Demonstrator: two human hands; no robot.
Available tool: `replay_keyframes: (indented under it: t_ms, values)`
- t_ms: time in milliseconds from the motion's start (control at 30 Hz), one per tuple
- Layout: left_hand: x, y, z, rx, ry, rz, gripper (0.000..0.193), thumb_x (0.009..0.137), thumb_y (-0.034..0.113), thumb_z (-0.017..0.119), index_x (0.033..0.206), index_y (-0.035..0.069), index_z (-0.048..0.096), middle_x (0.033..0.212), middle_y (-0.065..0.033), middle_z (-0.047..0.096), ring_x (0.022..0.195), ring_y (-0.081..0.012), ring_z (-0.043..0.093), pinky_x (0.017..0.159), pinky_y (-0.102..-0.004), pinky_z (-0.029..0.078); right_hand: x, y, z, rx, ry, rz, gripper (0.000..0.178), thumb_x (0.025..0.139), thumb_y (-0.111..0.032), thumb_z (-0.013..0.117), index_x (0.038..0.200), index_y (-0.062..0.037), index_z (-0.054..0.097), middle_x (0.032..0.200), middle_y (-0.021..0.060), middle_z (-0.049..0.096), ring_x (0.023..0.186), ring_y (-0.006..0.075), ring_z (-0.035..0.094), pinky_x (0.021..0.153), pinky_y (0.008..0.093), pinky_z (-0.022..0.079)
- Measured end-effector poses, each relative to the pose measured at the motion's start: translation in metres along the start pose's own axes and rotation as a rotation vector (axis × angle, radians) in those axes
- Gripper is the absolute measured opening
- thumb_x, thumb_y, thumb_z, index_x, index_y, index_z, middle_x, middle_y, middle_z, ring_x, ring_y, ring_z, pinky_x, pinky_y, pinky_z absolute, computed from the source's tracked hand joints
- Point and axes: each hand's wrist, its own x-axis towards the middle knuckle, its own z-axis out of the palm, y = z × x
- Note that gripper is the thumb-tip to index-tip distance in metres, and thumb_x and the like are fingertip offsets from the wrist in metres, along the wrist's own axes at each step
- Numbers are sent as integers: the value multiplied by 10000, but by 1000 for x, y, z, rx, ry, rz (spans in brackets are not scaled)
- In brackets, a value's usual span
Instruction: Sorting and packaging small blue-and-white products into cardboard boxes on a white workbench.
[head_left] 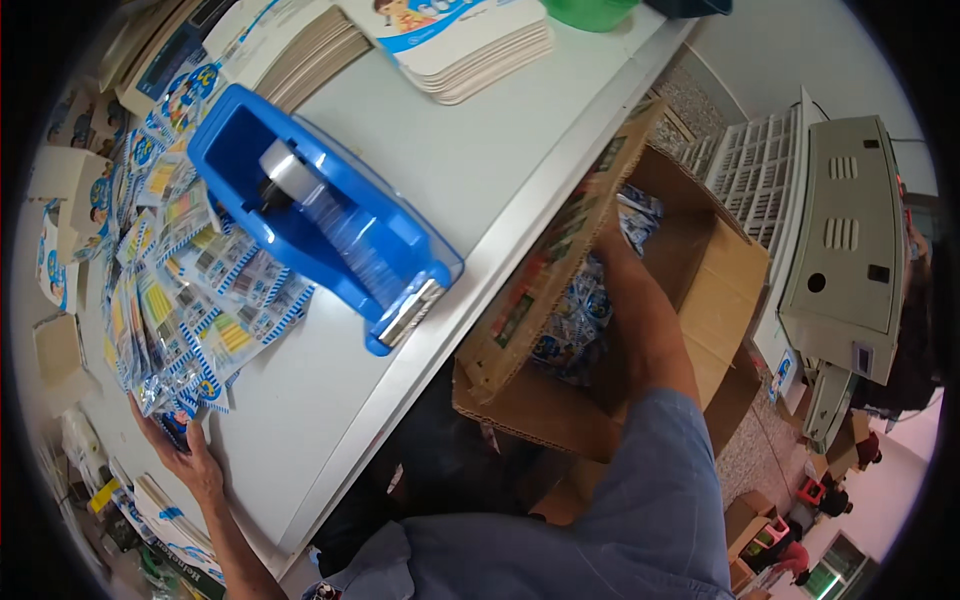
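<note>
At the lower left of the head view, my left hand [192, 465] curls round the near end of a small clear packet [180, 428] with blue trim, thumb on one side and fingers on the other. That packet lies at the edge of a heap of similar packets [205, 275] holding coloured sticks. My right arm reaches down into an open cardboard box [725, 290]. There my right hand [608, 238] is beside blue-and-silver packets [575, 325]; its fingers are hidden behind the raised flap and packets.
A blue tape dispenser [335, 225] stands on the white table [480, 165]. Stacks of printed cards [465, 60] and a green container [592, 10] sit at its far side. Right of the box are a white plastic crate [750, 165] and a beige machine [840, 240]. Other people are in the background.
</note>
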Motion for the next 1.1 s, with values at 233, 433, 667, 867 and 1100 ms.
replay_keyframes:
  t_ms: [233,433,667,867,1100]
  values:
    - [1,3,6,-104,13,-48,773,973,208,624,1606,-16,241,1608,-189,335,1426,-263,373,1180,-399,292,-22,-16,-51,-90,16,-216,465,903,-375,631,1343,-231,585,1307,184,599,1091,430,639,864,538,552]
    - [-3,6,3,-60,41,-78,737,969,122,603,1606,-4,255,1610,-167,340,1429,-253,373,1175,-391,295,-20,-67,-48,-379,-31,-61,412,886,-369,653,1257,-189,667,1231,178,666,1086,395,669,883,501,560]
    - [0,10,0,-109,50,-29,745,948,84,667,1588,2,294,1614,-152,321,1425,-256,389,1173,-383,315,-72,-146,-94,-597,-250,13,562,728,-192,785,1273,-140,658,1265,237,647,1110,448,644,930,522,541]
    - [6,14,15,-159,48,-13,759,928,102,746,1564,1,343,1566,-172,359,1423,-268,401,1181,-390,321,-160,-167,-156,-34,115,-50,741,674,42,774,1385,-55,588,1318,178,658,1204,300,641,1065,347,469]
    - [5,24,8,-65,114,7,752,906,262,799,1529,50,433,1558,-278,375,1481,-375,356,1196,-431,325,-211,-221,-221,218,262,-244,700,724,89,665,1406,1,530,1218,64,662,1124,168,608,1025,287,449]
